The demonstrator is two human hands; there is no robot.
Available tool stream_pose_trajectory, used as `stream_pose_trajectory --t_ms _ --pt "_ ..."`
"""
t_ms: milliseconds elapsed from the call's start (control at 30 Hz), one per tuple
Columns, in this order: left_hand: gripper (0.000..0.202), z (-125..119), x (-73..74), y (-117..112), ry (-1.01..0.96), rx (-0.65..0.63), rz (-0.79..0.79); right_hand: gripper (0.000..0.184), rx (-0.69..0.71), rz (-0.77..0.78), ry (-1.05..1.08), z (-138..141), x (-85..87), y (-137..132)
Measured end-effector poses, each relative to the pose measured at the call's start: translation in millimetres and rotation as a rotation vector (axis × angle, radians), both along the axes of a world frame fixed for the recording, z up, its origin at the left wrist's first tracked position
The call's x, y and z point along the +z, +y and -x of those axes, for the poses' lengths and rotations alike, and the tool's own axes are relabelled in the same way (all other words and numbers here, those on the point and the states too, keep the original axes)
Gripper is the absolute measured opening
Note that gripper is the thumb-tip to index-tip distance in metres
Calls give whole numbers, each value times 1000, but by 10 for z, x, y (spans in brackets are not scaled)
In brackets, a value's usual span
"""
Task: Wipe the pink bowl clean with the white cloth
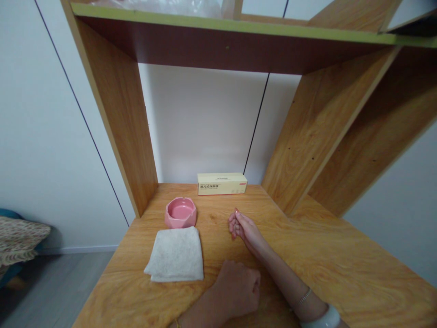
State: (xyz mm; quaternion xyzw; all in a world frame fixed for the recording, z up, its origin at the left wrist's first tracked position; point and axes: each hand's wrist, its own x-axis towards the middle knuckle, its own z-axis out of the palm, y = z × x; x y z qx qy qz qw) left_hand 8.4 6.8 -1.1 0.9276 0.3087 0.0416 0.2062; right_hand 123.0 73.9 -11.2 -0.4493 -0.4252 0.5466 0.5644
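My left hand point(237, 289) rests on the wooden desk point(341, 264) near its front edge, curled into a loose fist with nothing visible in it. My right hand point(243, 228) lies further out at the desk's middle, fingers curled inward and empty, a bangle on the wrist. A folded white cloth point(176, 254) lies just left of my left hand. Behind the cloth stands a pink bowl point(180, 212), empty. A long cream box point(222, 183) with printed text sits at the back against the wall.
Slanted wooden side panels point(119, 118) rise on both sides of the desk, with a shelf point(239, 27) overhead. White wall panels stand behind. Grey floor and a patterned fabric point(17, 239) show at the lower left.
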Motion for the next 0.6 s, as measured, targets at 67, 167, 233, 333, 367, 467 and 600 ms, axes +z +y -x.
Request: stream_pose_trajectory --t_ms 67,167,233,333,367,467,600 --pt "25 0 11 1 -3 -3 -2 48 1 5 3 0 2 -1" --pt "25 0 15 -1 -18 -2 2 48 1 8 8 4 20 -13" --pt "25 0 10 -4 -22 0 8 47 1 7 5 7 32 -23" --pt "24 -1 4 -4 -31 0 3 47 3 -1 -10 8 31 -24" --pt "24 0 4 -3 -34 -1 -1 47 2 -3 -21 7 24 -18" --pt "25 0 14 2 -30 -8 -5 49 -2 -7 -105 10 -8 3" --pt "25 0 45 1 -14 -3 -2 52 56 -54 -438 42 -7 -34"
